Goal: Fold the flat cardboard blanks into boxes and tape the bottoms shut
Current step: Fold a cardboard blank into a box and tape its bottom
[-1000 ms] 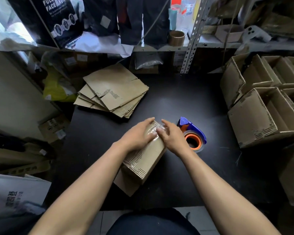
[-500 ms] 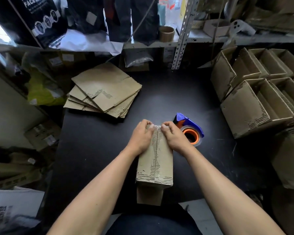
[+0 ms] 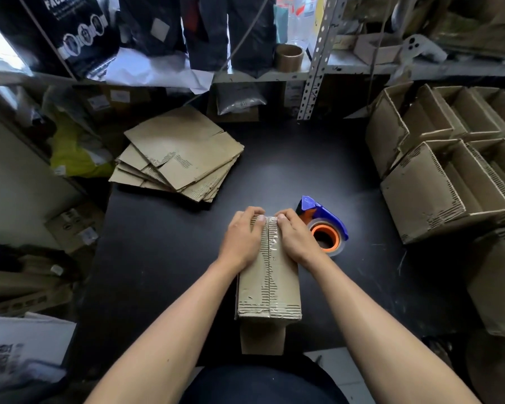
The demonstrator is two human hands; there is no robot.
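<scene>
Right now your two hands sit on the small brown corrugated cardboard box [image 3: 268, 284], which stands bottom-up at the centre of the black table [image 3: 164, 258], close to its near edge. Your left hand [image 3: 241, 237] lies on the left flap with its fingers curled over the far top edge. Your right hand [image 3: 295, 237] mirrors it on the right flap, fingers bent over the same far edge. Both hands are pressing down, one on each side of the clear strip of tape [image 3: 271, 243] that runs along the middle seam toward you and folds over the near edge.

At two o'clock from the box, just beside your right hand, lies the blue tape dispenser with its orange-cored roll [image 3: 324, 225], flat on the table. At eleven o'clock, well apart, the fanned stack of flat brown cardboard blanks [image 3: 181, 156] rests at the table's far left corner. At two to three o'clock, the cluster of open folded brown boxes [image 3: 443, 161] stands along the right side. At twelve o'clock, a brown tape roll [image 3: 289, 57] stands on the grey metal shelf [image 3: 362, 70].
</scene>
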